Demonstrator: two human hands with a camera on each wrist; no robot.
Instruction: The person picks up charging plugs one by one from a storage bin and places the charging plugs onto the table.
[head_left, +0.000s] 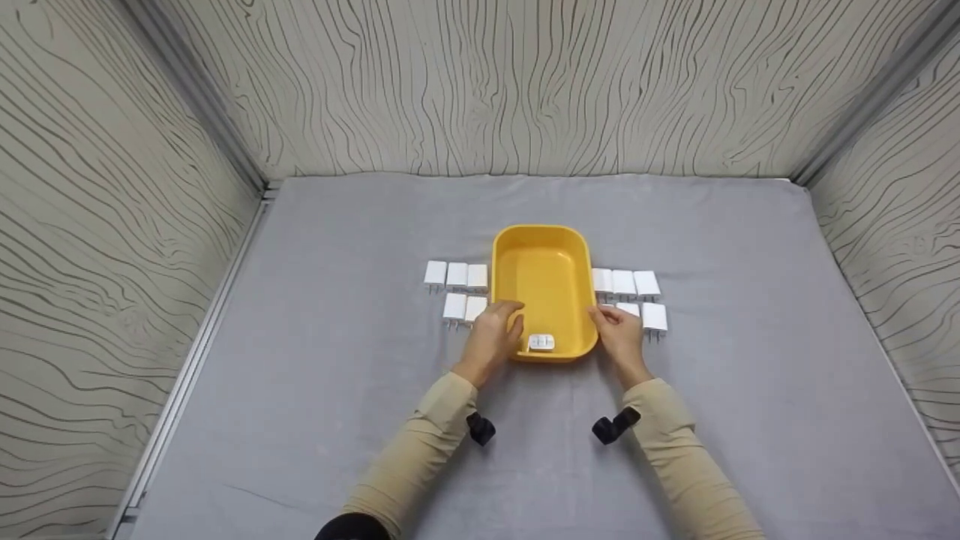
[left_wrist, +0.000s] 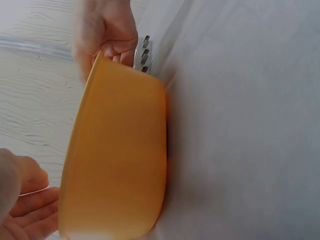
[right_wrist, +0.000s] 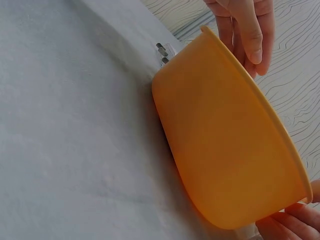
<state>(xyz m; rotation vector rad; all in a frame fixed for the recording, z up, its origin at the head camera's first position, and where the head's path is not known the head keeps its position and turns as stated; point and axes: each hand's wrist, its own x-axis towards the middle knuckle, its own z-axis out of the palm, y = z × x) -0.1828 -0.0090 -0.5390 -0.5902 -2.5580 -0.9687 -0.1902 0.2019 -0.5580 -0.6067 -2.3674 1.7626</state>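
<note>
A yellow plastic bin [head_left: 544, 292] stands on the cloth in the head view, with one white plug-in charger [head_left: 541, 342] lying inside by its near wall. My left hand [head_left: 491, 335] hovers over the bin's near left rim, fingers loose and reaching inside; in the right wrist view the left hand [right_wrist: 250, 30] holds nothing. At the right wall, my right hand [head_left: 621, 335] pinches the rim between thumb and fingers, as the right wrist view also shows with the right hand's fingers [right_wrist: 292, 222] under the rim.
White chargers [head_left: 457, 275] sit in two rows left of the bin, prongs toward me. More chargers [head_left: 624, 283] stand in two rows on the right, some partly hidden by my right hand. Grey cloth [head_left: 360, 337] covers the table; patterned panels [head_left: 480, 90] enclose it.
</note>
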